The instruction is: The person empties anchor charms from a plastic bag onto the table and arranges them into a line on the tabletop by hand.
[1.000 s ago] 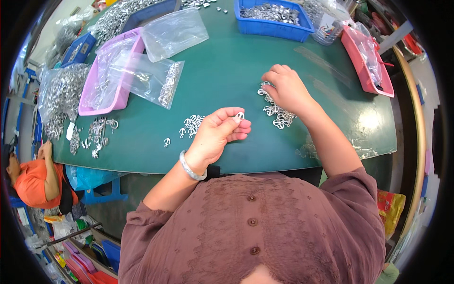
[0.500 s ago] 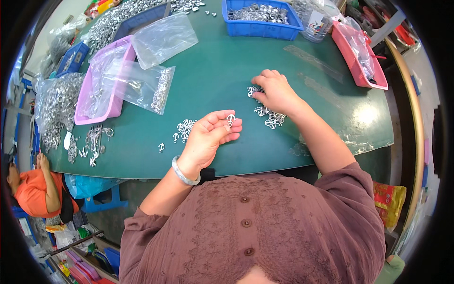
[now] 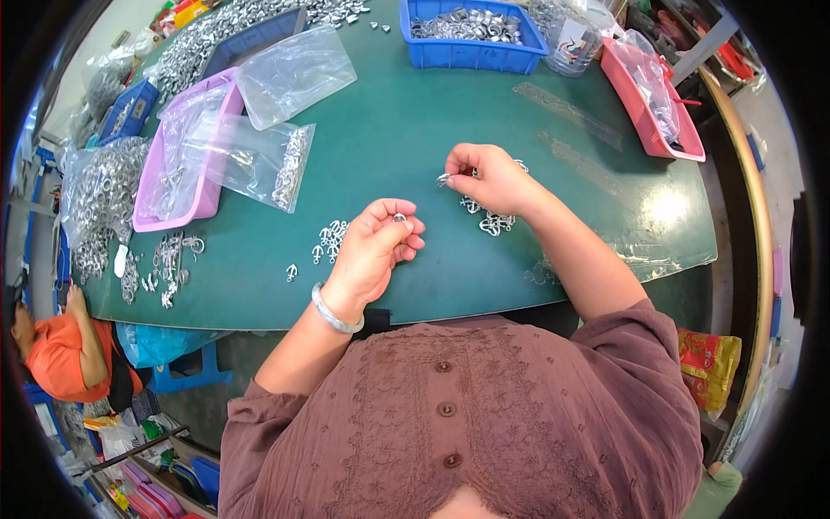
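Note:
My left hand (image 3: 370, 251), with a pale bangle (image 3: 335, 311) at its wrist, is closed and pinches a small silver anchor charm (image 3: 399, 218) between thumb and fingers. Up and to the right, my right hand (image 3: 493, 177) grips another small silver piece (image 3: 443, 180), apparently an anchor charm, at its fingertips. Partly under that hand lies a loose pile of anchor charms (image 3: 495, 225). A second pile (image 3: 329, 238) rests left of my left hand, and a lone anchor charm (image 3: 291, 273) sits nearer the table's front edge.
The green table (image 3: 406, 112) carries a pink tray (image 3: 207, 203) with clear plastic bags, a blue bin (image 3: 474, 56) of metal parts and a red basket (image 3: 640, 104). Metal rings in a bag (image 3: 104, 186) and loose hardware (image 3: 177, 259) lie at left, beside a person in orange (image 3: 65, 359).
My right hand has drawn back from the pile, a little lower, with a small silver piece at its fingertips. My left hand has shifted slightly left, its charm now tilted and less visible.

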The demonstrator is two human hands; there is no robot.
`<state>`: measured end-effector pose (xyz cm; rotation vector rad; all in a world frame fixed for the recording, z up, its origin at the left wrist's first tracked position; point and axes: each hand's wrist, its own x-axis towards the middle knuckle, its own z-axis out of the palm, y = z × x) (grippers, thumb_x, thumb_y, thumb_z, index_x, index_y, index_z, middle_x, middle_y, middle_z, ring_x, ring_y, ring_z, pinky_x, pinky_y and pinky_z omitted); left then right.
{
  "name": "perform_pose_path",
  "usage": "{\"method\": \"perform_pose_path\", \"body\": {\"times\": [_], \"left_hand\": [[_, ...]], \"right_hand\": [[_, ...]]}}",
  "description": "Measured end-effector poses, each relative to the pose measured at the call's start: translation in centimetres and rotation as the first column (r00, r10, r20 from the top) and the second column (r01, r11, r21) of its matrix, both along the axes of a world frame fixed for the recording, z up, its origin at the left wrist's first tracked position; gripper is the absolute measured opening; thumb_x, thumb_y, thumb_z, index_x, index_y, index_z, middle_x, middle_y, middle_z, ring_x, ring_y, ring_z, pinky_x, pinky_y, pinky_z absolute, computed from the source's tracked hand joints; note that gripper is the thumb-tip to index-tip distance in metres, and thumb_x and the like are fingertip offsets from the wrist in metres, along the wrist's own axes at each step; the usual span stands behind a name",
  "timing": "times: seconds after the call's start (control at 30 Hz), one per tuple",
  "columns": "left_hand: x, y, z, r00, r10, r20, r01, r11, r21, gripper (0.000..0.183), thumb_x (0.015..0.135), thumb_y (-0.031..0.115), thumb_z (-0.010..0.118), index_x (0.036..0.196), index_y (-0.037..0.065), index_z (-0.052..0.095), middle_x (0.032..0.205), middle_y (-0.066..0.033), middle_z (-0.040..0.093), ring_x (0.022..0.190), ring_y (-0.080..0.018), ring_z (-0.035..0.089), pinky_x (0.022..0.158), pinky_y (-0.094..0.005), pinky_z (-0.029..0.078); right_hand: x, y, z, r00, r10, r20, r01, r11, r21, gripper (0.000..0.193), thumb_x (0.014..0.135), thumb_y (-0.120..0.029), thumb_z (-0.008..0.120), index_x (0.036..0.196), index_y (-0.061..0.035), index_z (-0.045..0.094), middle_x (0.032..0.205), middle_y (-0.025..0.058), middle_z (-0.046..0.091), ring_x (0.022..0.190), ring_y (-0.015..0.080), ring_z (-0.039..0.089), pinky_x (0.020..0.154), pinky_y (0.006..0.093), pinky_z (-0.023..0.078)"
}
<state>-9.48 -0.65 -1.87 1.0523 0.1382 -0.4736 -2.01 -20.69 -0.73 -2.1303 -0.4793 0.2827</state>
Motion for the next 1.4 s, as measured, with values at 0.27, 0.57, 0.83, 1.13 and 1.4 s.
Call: {"method": "perform_pose_path", "body": {"times": [0.27,0.57,0.83,1.13,1.4], "left_hand": [[1.0,-1.2,0.4,0.997,0.011,0.081,-0.018,0.996,0.088,0.009,0.086,0.013,0.054,0.089,0.004,0.054,0.077,-0.0029,0.057,0.064,-0.0085,0.053,0.057,-0.0200,0.042],[0.9,-1.2,-0.1,0.986,-0.029,0.165,-0.001,0.983,0.181,0.009,0.088,0.013,0.050,0.083,0.006,0.052,0.073,-0.0008,0.055,0.061,-0.0074,0.050,0.055,-0.0195,0.040],[0.5,-1.5,-0.1,0.974,0.020,0.226,-0.080,0.962,0.260,0.008,0.087,0.013,0.051,0.086,0.006,0.054,0.072,0.0010,0.055,0.060,-0.0059,0.048,0.053,-0.0182,0.038],[0.5,-1.6,-0.8,0.885,0.081,0.459,-0.214,0.945,0.246,0.004,0.084,0.010,0.057,0.086,0.006,0.056,0.073,0.0031,0.053,0.060,-0.0044,0.046,0.053,-0.0173,0.037],[0.3,-1.0,0.2,0.993,0.110,0.048,-0.100,0.979,-0.177,0.007,0.089,0.014,0.047,0.091,0.008,0.050,0.084,-0.0051,0.058,0.071,-0.0126,0.057,0.063,-0.0240,0.046]], "right_hand": [[-1.9,1.2,2.0,0.940,0.112,-0.322,-0.026,0.965,0.262,0.007,0.080,-0.007,0.058,0.080,-0.0009,0.056,0.072,-0.0004,0.056,0.066,0.0058,0.051,0.060,0.0205,0.042],[-2.6,1.3,1.6,0.859,0.103,-0.502,0.119,0.913,0.390,0.010,0.082,-0.012,0.055,0.081,-0.0014,0.057,0.074,0.0037,0.059,0.068,0.0103,0.056,0.063,0.0229,0.045],[-3.5,1.6,0.6,0.851,0.030,-0.524,0.214,0.892,0.399,0.010,0.082,-0.010,0.055,0.081,-0.0003,0.057,0.072,0.0055,0.059,0.064,0.0111,0.056,0.061,0.0227,0.046],[-4.3,1.8,0.5,0.811,0.040,-0.584,0.288,0.841,0.458,0.011,0.081,-0.010,0.053,0.083,0.0000,0.055,0.074,0.0076,0.060,0.061,0.0114,0.055,0.058,0.0227,0.045],[-4.4,0.7,0.0,0.841,0.048,-0.540,0.324,0.754,0.572,0.004,0.083,-0.006,0.053,0.083,-0.0030,0.051,0.081,0.0083,0.060,0.070,0.0142,0.059,0.063,0.0256,0.047]]}}
